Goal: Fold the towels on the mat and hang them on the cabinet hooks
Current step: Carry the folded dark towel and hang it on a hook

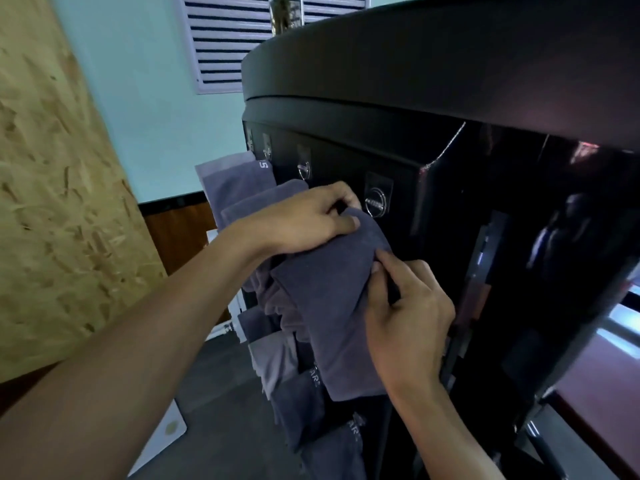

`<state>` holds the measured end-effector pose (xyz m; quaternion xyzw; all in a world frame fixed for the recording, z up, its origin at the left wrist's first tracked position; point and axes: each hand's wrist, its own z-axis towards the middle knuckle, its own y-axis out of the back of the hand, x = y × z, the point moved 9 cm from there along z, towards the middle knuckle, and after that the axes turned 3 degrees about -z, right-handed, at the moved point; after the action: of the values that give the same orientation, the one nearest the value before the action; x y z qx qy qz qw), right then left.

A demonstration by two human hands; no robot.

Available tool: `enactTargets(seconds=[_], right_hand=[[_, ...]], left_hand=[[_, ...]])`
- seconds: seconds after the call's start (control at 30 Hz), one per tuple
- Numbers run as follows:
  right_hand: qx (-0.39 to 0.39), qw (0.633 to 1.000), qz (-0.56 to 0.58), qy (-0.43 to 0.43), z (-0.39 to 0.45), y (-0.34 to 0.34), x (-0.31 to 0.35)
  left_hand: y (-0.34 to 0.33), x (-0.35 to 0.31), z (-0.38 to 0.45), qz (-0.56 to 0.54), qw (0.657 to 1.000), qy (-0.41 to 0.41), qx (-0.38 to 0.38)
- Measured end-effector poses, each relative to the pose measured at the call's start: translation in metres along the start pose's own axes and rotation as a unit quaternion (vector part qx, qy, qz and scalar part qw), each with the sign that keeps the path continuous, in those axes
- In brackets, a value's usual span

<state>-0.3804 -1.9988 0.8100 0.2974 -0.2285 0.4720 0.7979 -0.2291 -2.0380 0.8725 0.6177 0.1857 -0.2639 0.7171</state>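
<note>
A folded grey-purple towel hangs against the front of the black cabinet. My left hand grips its top edge, just left of a clear stick-on hook. My right hand pinches the towel's right edge between thumb and fingers. Behind the left hand, two more grey towels hang along the same cabinet front. A bare hook shows above them, and another hook sits further left.
Lower towels with white lettering hang below the held one. A chipboard panel stands on the left. A white mat corner lies on the dark floor. A louvred vent is on the pale wall.
</note>
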Motion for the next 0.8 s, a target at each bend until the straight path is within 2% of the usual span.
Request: enactTargets(seconds=[0.1,0.2,0.33,0.4,0.47,0.5,0.6,0.7,0.8], right_hand=[[0.0,1.0,0.002,-0.027,-0.004,-0.002,-0.002],[0.008,0.999,0.01,-0.051,-0.006,-0.004,-0.001],[0.093,0.993,-0.067,-0.041,-0.013,-0.011,0.006],[0.082,0.986,-0.141,0.01,-0.021,-0.005,0.017],[0.039,0.985,-0.165,0.044,-0.025,0.0,0.024],[0.033,0.988,-0.144,0.045,-0.024,-0.002,0.023],[0.091,0.995,-0.034,0.01,-0.021,-0.02,0.017],[0.138,0.987,0.058,-0.064,-0.023,-0.04,0.008],[0.115,0.971,0.166,-0.127,-0.025,-0.045,-0.001]], left_hand=[[0.005,0.007,-0.004,-0.036,0.996,-0.019,-0.073],[0.009,0.004,-0.009,-0.024,0.99,-0.063,-0.123],[0.008,0.002,-0.014,0.005,0.99,-0.057,-0.125],[0.005,0.002,-0.015,0.003,0.992,-0.053,-0.114],[0.003,0.002,-0.015,0.006,0.992,-0.054,-0.112],[0.003,0.001,-0.015,0.008,0.992,-0.055,-0.114],[0.0,0.002,-0.015,-0.002,0.994,-0.058,-0.092],[-0.007,0.007,-0.017,-0.039,0.998,-0.046,-0.003],[-0.008,0.004,-0.017,-0.016,0.997,-0.026,0.066]])
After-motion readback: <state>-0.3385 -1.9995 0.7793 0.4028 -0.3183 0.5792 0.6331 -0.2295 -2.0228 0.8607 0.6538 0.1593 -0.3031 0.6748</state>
